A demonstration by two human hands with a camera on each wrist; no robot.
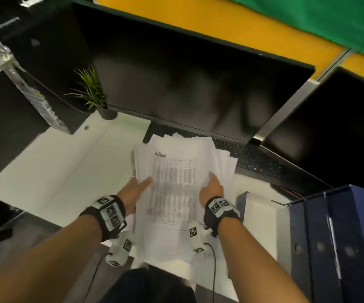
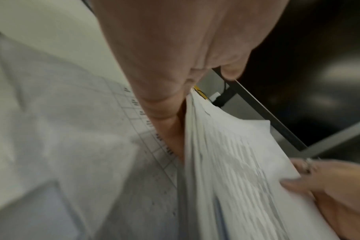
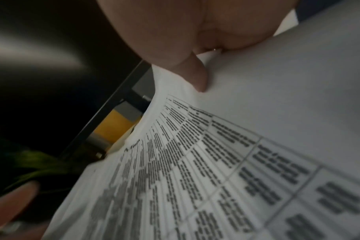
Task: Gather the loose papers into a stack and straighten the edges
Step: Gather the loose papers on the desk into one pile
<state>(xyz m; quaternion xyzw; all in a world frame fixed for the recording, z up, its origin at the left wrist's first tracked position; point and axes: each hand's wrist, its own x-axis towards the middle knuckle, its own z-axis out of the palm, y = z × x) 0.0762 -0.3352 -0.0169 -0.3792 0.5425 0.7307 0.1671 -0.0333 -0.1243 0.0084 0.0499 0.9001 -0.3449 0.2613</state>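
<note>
A sheaf of white printed papers (image 1: 174, 189) with a table on the top sheet is held up over the white desk (image 1: 56, 171), its far corners fanned out unevenly. My left hand (image 1: 137, 189) grips the left edge, thumb on the top sheet. My right hand (image 1: 212, 189) grips the right edge the same way. In the left wrist view, my left hand (image 2: 175, 48) clamps the papers (image 2: 226, 154) and my right hand (image 2: 329, 186) holds the far side. In the right wrist view, my right hand's thumb (image 3: 195, 76) presses on the papers (image 3: 216, 162).
A dark monitor (image 1: 187, 84) stands right behind the papers, with a black keyboard (image 1: 259, 162) under it to the right and a second screen (image 1: 329, 132) beyond. A small potted plant (image 1: 93, 92) is at the back left. Blue binders (image 1: 340, 237) stand at the right.
</note>
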